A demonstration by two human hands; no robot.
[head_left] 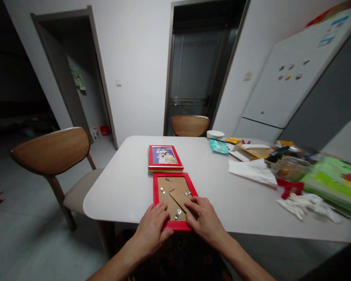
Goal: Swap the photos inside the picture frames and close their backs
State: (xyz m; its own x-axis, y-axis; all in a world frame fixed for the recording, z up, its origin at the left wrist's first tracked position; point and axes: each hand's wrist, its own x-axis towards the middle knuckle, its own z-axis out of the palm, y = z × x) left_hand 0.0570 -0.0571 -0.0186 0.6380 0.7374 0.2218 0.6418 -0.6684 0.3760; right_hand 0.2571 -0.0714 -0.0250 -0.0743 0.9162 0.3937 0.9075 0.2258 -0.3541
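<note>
A red picture frame (175, 183) lies face down at the near edge of the white table (125, 183), its brown backing board with metal clips and a stand facing up. My left hand (152, 228) rests on the frame's near left corner, fingers curled over the edge. My right hand (203, 218) lies on the near right part, fingertips pressing on the backing board. Just behind it is a stack of frames (164, 158), the top one red with a photo facing up.
Wooden chairs stand at the left (54, 150) and the far side (190, 125). The table's right side holds white tissue (251, 169), a green packet (335, 181), a bowl (215, 134) and clutter. A white fridge (289, 74) stands at the right.
</note>
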